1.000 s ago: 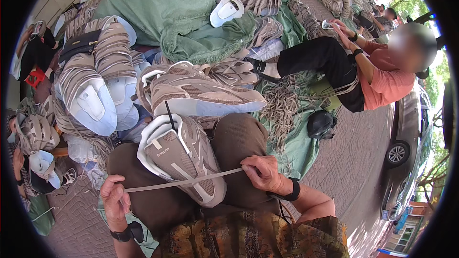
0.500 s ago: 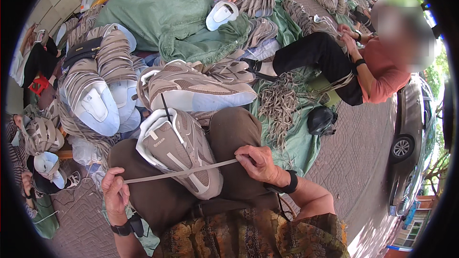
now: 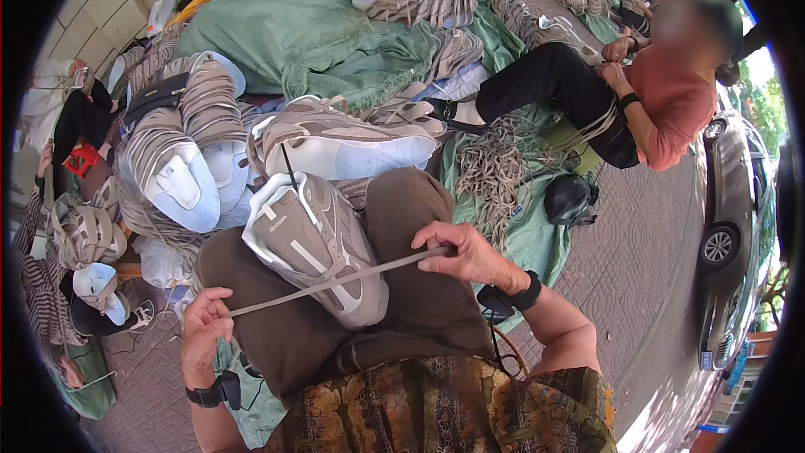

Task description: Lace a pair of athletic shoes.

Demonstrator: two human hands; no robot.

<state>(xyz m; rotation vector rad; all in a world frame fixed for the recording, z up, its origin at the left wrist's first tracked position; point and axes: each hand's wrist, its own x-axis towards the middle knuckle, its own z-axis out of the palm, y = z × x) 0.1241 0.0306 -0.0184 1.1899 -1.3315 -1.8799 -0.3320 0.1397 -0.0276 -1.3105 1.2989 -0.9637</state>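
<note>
Lap [image 3: 419, 222] supports taupe shoe [image 3: 323, 235], toe pointing inward. Left hand [image 3: 205, 325] and right hand [image 3: 472, 257] both pinch flat lace [image 3: 335, 282], stretched straight across shoe's front; threading unclear. Risk, judged: uneven pull could slip lace from a weak pinch; shifting lap could tip unheld shoe.

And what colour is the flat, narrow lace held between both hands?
The flat, narrow lace is greyish beige, best seen in the head view.
</note>
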